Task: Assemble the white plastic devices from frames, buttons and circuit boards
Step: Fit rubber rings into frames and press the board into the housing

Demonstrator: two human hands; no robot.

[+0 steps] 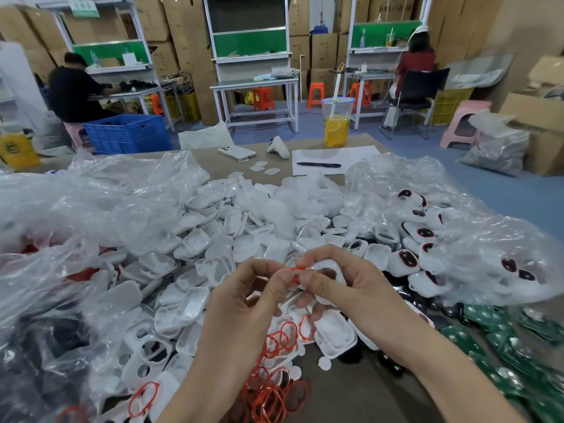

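Observation:
My right hand (341, 288) grips a white plastic frame (328, 267) above the table's middle. My left hand (244, 297) pinches a thin red ring (295, 274) against that frame, thumb to thumb with the right. Below the hands lies a heap of loose red rings (271, 389). White shells (213, 239) cover the table in a wide pile. Green circuit boards (518, 346) lie at the right. Assembled white devices with dark red buttons (418, 248) sit on a clear bag at the right.
Crumpled clear plastic bags (76, 215) lie at the left. At the far edge stand a cup of yellow drink (336, 123), a phone (237, 152), and a pen (319, 164) on paper. Two people sit at benches behind.

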